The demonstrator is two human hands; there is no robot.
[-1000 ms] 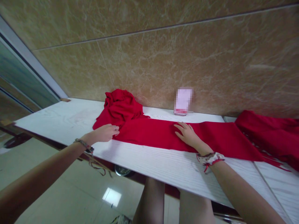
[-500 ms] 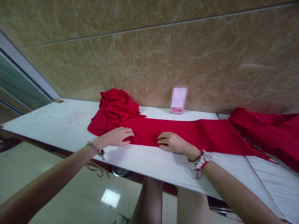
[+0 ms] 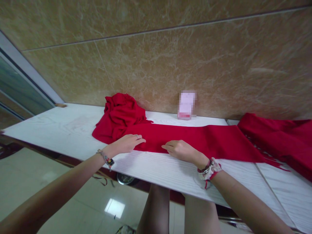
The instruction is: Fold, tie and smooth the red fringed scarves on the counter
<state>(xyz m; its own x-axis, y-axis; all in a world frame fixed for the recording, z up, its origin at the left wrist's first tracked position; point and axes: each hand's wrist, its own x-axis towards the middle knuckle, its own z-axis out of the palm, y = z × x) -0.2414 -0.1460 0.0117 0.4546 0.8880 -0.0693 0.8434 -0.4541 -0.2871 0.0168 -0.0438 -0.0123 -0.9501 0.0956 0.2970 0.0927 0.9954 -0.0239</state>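
A long red fringed cloth point(image 3: 195, 138), much like a scarf, lies flat along the white tabletop point(image 3: 156, 167). Its left part meets a crumpled red heap of cloth point(image 3: 122, 112). Over the flat strip, near its front edge, my left hand point(image 3: 129, 143) points right with thumb and fingers drawn together. From the other side my right hand point(image 3: 180, 149) points left, its fingertips pinched just above or on the cloth. A short gap of red cloth separates the two hands. Whatever may be between the fingertips is too small to make out.
A blurred-out pink and white upright object point(image 3: 186, 105) stands against the brown marbled wall point(image 3: 156, 65). More red cloth point(image 3: 282, 136) is spread at the right. Below the table's front edge a round metal bowl-like object point(image 3: 125, 178) shows, above a tiled floor.
My left hand has shifted slightly right. The fingers of both hands, looser and more spread before, are now drawn together. The cloth lies as it did.
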